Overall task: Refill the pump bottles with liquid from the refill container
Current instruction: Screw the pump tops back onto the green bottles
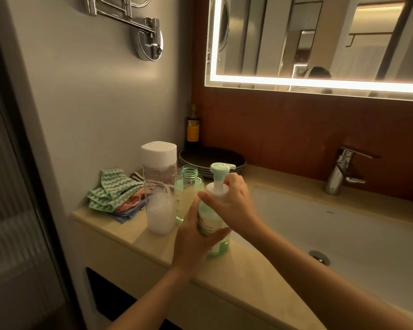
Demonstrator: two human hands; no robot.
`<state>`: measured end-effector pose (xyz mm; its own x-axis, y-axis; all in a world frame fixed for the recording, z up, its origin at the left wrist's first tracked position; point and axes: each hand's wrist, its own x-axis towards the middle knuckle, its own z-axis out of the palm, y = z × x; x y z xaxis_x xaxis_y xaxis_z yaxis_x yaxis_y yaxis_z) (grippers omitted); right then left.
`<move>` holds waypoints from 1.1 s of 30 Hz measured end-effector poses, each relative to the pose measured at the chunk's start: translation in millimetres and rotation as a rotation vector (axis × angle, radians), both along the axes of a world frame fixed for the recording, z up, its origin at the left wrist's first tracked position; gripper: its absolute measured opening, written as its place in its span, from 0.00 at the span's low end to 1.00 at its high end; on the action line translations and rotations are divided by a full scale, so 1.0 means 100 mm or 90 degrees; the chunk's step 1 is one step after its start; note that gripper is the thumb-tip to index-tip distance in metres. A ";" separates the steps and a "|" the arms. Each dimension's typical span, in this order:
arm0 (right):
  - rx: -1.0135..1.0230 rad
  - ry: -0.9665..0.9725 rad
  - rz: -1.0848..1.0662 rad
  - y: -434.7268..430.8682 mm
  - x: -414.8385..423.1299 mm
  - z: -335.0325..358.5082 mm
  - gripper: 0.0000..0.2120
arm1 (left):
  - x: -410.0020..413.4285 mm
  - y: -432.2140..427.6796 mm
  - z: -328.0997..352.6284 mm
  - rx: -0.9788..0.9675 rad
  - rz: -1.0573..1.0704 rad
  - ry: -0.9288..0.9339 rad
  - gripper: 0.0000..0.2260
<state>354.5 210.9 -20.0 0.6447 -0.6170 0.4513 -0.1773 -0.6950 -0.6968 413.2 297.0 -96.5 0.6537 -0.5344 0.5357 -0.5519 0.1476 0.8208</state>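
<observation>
Cloths [112, 195]: folded pile, far left of the sink [343, 234], on the counter [138, 236]. Not in play, leave 'em.
Refill container [159, 186]: tall clear jug w/ white lid on, standing upright, left of the sink & well clear of it. Foamy white liquid low down inside. Long axis vertical.
Open bottle [188, 194]: green-tinted, no pump on, threaded neck pointing straight up. Sits just right of the refill container, touching or nearly so, can't tell which. Looks like the next one to fill.
Left hand [196, 236]: you've got it wrapped round the lower body of the pump bottle [212, 225], fingers curled across the label, firm hold. Keep it there as the anchor.
Pump bottle: on the counter at the sink's left rim, upright, long axis vertical, base looks down on the counter. Pump head [221, 168] on top, nozzle pointing right, twd the sink.
Right hand [234, 198]: closed round the white collar under the pump head, thumb & fingers pinching it.
Step, my read: you're turning the collar, on or off I can't tell.
How to: twist from the collar, not the nozzle. Bottle stays plumb, no squeezing the body or it'll burp liquid. Keep threads square, stop at snug.
Risk: slippery hands; elbow nr the open bottle.
</observation>
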 end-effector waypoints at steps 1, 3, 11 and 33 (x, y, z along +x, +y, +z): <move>0.033 -0.008 0.049 -0.01 -0.05 -0.01 0.26 | 0.00 0.00 0.00 -0.002 -0.004 -0.005 0.41; 0.065 -0.021 0.105 -0.04 -0.13 -0.02 0.23 | 0.00 0.00 0.00 -0.005 -0.011 -0.007 0.40; 0.005 -0.024 0.036 -0.05 -0.11 0.03 0.19 | 0.02 -0.01 -0.02 -0.017 -0.028 0.020 0.39; -0.037 -0.052 -0.119 -0.90 0.40 0.03 0.22 | 0.34 -0.20 0.03 0.022 0.207 0.047 0.36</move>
<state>394.1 121.2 -17.4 0.4813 -0.6939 0.5356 -0.2508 -0.6945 -0.6743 446.9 277.1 -93.9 0.8290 -0.3090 0.4662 -0.5050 -0.0551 0.8614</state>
